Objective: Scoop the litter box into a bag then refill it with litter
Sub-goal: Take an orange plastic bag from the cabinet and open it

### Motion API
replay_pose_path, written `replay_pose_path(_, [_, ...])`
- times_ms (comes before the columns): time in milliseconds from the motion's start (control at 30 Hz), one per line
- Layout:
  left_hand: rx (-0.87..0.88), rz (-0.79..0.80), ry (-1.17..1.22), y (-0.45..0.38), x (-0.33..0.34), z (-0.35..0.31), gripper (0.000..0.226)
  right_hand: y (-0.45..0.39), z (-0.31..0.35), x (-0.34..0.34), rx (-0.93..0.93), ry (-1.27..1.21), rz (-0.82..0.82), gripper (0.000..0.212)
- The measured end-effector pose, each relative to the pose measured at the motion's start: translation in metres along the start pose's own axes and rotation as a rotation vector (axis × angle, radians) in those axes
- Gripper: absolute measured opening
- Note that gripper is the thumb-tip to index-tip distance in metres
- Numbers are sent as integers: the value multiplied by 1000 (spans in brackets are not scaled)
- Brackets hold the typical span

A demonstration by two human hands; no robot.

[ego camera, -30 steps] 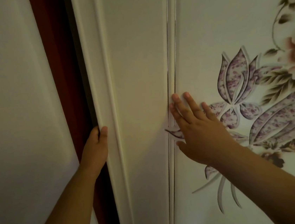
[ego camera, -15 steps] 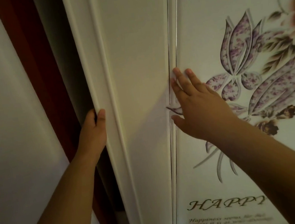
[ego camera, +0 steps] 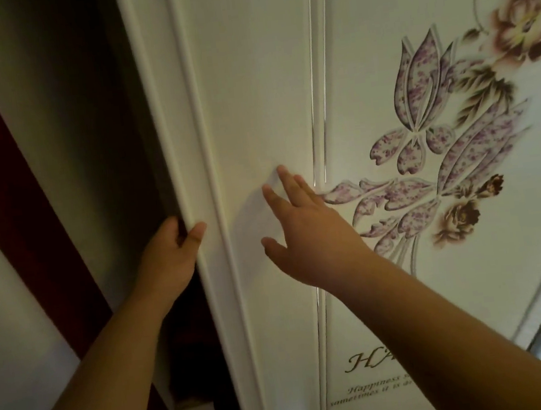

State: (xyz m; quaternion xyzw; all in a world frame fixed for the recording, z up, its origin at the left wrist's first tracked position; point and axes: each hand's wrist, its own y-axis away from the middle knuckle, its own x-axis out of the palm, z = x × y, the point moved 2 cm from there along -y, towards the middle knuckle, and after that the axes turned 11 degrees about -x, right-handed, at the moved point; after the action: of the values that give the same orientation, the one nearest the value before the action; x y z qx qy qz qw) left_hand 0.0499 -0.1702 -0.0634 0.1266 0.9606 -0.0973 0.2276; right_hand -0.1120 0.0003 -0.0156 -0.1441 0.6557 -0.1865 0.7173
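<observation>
Bare forearms reach forward | left hand (ego camera: 170, 256) curls fingers and thumb round sliding door (ego camera: 251, 106) edge | right hand (ego camera: 306, 234) lies flat, fingers spread, on door face | flower print (ego camera: 430, 139) beyond | dark opening (ego camera: 191, 348) at left | litter box unseen.

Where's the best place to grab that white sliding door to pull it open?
Probably its free left edge, approached from the dark opening side. That edge stands clear of the frame, so fingers can hook round it, as the left hand does. The flat flowered panel offers no handle; the right hand can only press there.
</observation>
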Motion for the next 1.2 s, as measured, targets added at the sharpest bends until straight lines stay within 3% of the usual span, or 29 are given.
replay_pose_path(233, [43, 84, 18, -5, -2, 13, 40, 0, 25, 33, 112, -13, 7, 84])
replay_pose_path(400, [40, 175, 0, -6, -8, 28, 57, 2, 47, 62, 200, -18, 19, 88])
replay_pose_path(667, [106, 228, -32, -1, -1, 66, 58, 13, 75, 106, 372, -50, 65, 87])
replay_pose_path(1200, [190, 265, -72, -6, -1, 78, 50, 10, 88, 121, 426, -37, 40, 85])
